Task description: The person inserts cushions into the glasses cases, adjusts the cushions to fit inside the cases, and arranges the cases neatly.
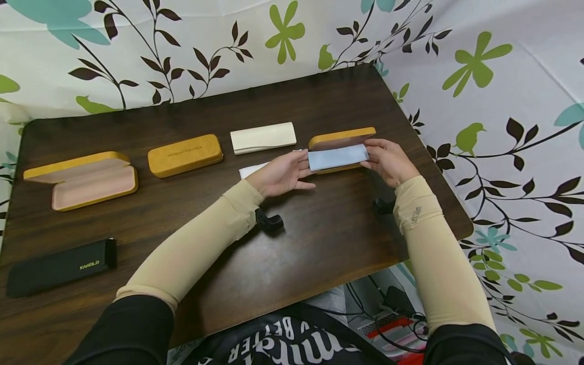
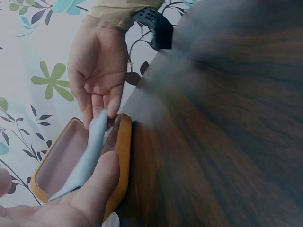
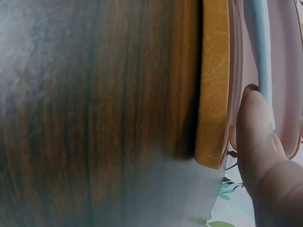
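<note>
A folded light blue cloth (image 1: 338,157) spans an open yellow glasses case (image 1: 344,135) with a pinkish lining, toward the table's right side. My right hand (image 1: 390,161) pinches the cloth's right end between thumb and fingers. In the right wrist view, the thumb (image 3: 255,111) lies along the cloth (image 3: 259,38) above the case's yellow rim (image 3: 213,85). My left hand (image 1: 285,173) is at the cloth's left end, its fingers extended and touching there; its thumb (image 2: 109,168) stands apart from the cloth. The cloth partly hides the inside of the case.
A cream pouch (image 1: 263,138) and a partly hidden white piece (image 1: 251,171) lie left of the case. Farther left are a closed yellow case (image 1: 185,155), an open yellow case (image 1: 96,191) and a black case (image 1: 61,267). Patterned cloth (image 1: 274,45) borders the brown table (image 1: 292,243).
</note>
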A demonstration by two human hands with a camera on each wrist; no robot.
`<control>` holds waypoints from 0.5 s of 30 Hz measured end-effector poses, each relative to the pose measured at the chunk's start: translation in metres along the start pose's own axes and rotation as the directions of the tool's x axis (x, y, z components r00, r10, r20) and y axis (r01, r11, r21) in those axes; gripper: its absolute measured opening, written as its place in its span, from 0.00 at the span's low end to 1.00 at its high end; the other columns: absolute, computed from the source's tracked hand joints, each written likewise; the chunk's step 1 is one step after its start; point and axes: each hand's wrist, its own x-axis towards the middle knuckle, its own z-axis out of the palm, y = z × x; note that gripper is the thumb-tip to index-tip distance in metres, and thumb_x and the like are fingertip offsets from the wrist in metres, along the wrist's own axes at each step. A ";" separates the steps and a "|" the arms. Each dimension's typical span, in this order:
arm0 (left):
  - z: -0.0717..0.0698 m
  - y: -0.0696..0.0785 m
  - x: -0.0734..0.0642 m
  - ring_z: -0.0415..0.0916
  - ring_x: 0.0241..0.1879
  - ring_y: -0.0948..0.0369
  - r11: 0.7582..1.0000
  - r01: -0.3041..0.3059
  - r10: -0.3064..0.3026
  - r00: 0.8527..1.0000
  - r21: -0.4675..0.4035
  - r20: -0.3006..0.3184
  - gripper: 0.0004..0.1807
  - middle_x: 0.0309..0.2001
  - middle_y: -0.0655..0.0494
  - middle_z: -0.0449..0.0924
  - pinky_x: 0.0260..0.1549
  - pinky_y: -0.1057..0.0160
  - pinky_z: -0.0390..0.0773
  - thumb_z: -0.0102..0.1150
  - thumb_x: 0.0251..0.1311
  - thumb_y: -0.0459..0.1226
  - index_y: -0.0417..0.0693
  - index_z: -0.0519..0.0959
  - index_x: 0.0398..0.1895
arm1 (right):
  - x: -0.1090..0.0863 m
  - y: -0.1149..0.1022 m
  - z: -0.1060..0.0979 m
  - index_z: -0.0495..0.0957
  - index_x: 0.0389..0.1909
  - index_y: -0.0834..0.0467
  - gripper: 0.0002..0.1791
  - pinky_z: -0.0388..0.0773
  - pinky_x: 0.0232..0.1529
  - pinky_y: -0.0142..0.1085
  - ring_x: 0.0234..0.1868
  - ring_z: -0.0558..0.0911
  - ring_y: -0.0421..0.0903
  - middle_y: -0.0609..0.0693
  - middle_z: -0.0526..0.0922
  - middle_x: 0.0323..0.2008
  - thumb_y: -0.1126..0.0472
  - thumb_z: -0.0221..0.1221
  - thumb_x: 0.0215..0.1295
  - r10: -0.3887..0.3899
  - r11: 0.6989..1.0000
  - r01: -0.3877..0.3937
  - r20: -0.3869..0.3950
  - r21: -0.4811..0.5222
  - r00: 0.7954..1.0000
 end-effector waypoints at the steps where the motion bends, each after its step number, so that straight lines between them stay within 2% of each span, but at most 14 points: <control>1: 0.001 0.001 0.001 0.46 0.79 0.53 1.000 -0.003 0.003 1.000 -0.006 -0.002 0.30 0.80 0.47 0.49 0.71 0.39 0.56 0.31 0.83 0.46 0.47 0.48 0.82 | 0.001 -0.001 0.000 0.53 0.78 0.66 0.29 0.79 0.53 0.29 0.55 0.73 0.44 0.62 0.57 0.73 0.61 0.46 0.81 0.000 1.000 0.000 -0.004 0.007 1.000; 3: 0.002 0.003 0.003 0.44 0.80 0.54 1.000 -0.001 0.001 1.000 -0.020 -0.012 0.30 0.81 0.48 0.47 0.71 0.39 0.57 0.31 0.83 0.46 0.48 0.47 0.82 | 0.002 -0.002 0.001 0.53 0.78 0.66 0.29 0.79 0.53 0.29 0.55 0.73 0.44 0.62 0.57 0.72 0.61 0.45 0.81 -0.001 1.000 0.001 -0.012 0.011 1.000; 8: 0.008 0.006 0.007 0.33 0.81 0.57 0.998 0.040 -0.042 0.998 -0.050 -0.046 0.33 0.83 0.52 0.34 0.72 0.41 0.55 0.32 0.83 0.45 0.52 0.36 0.83 | 0.003 -0.005 0.001 0.53 0.78 0.66 0.30 0.78 0.55 0.29 0.57 0.72 0.45 0.64 0.56 0.72 0.61 0.46 0.81 0.018 1.000 -0.018 -0.038 0.004 0.999; 10: 0.010 0.006 0.008 0.29 0.81 0.57 0.998 0.056 -0.059 0.997 -0.041 -0.059 0.34 0.83 0.54 0.28 0.73 0.42 0.54 0.32 0.83 0.44 0.53 0.32 0.83 | 0.004 -0.006 0.000 0.52 0.78 0.66 0.31 0.78 0.55 0.29 0.58 0.73 0.45 0.64 0.57 0.72 0.60 0.47 0.81 0.028 1.000 -0.029 -0.050 -0.006 0.998; 15: 0.015 0.009 0.007 0.27 0.80 0.57 0.997 0.082 -0.079 0.991 0.018 -0.112 0.36 0.82 0.54 0.25 0.74 0.46 0.52 0.35 0.82 0.44 0.52 0.31 0.82 | 0.004 -0.007 0.000 0.52 0.77 0.68 0.31 0.75 0.60 0.33 0.61 0.71 0.47 0.65 0.56 0.73 0.61 0.45 0.81 0.029 0.997 -0.034 -0.064 -0.067 0.998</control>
